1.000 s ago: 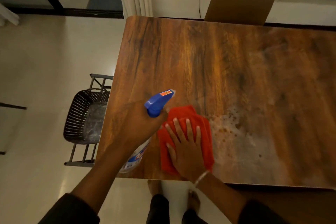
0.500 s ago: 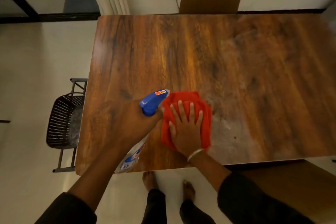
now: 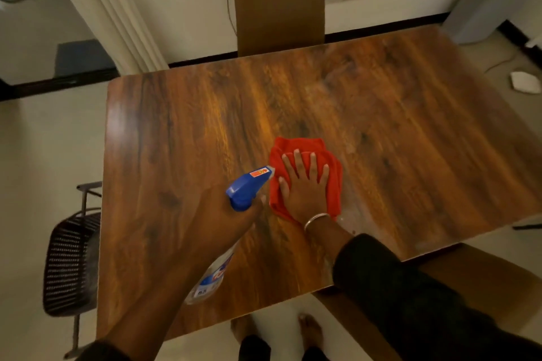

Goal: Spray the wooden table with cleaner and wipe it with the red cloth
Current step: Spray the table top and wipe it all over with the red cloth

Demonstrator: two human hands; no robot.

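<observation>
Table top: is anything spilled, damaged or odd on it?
Only a pale wet smear with a few droplets on the table, right of the red cloth near the front edge. It looks like cleaner not yet wiped; no damage shows.

Red cloth lay bunched flat mid wooden table; blue-headed clear spray bottle sat tilted beside it.

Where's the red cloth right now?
In the head view, the red cloth lies mid-table on the wooden table, pressed flat under the right hand, just right of the spray bottle.
</observation>
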